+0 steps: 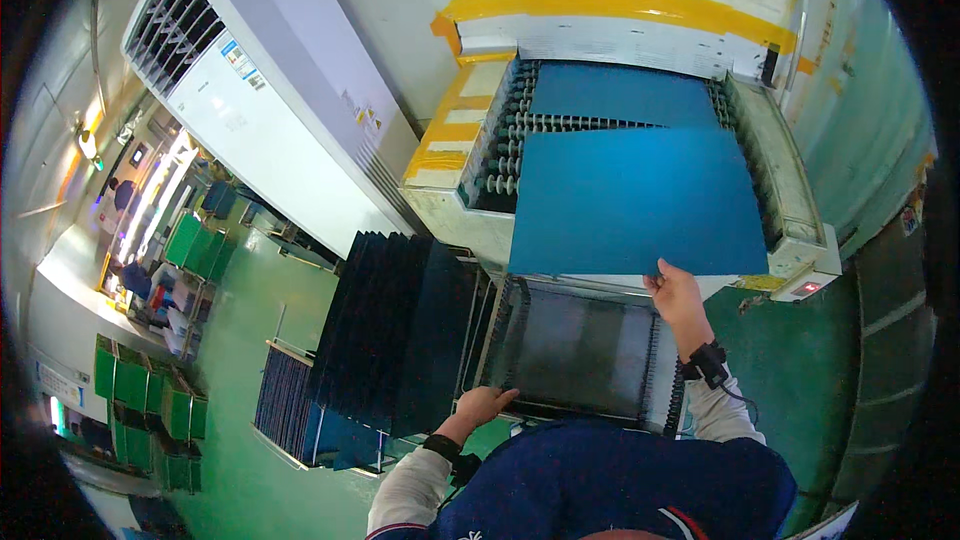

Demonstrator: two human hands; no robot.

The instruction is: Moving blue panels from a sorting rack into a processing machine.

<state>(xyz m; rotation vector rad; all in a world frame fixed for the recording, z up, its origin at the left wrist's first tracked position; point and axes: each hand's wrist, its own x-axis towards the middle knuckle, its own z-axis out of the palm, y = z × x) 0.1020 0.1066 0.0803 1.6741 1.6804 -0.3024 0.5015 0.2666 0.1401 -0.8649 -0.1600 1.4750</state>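
Note:
My right hand (678,297) pinches the near edge of a flat blue panel (635,202), thumb on top and fingers underneath. The panel is tilted over the front of a roller conveyor machine (502,183). A second blue panel (620,93) lies farther back on the rollers. My left hand (483,408) is at the near left corner of a slotted rack (655,365) in front of me. Its fingers look closed around the frame there, partly hidden. Dark sheets or a screen-like surface show inside the rack.
Left of the rack stands a cart of upright dark panels (385,325), with another panel rack (283,405) beside it. A tall white air conditioner (275,140) rises behind. Green stacked crates (150,400) stand far left. A translucent curtain (860,90) hangs at right.

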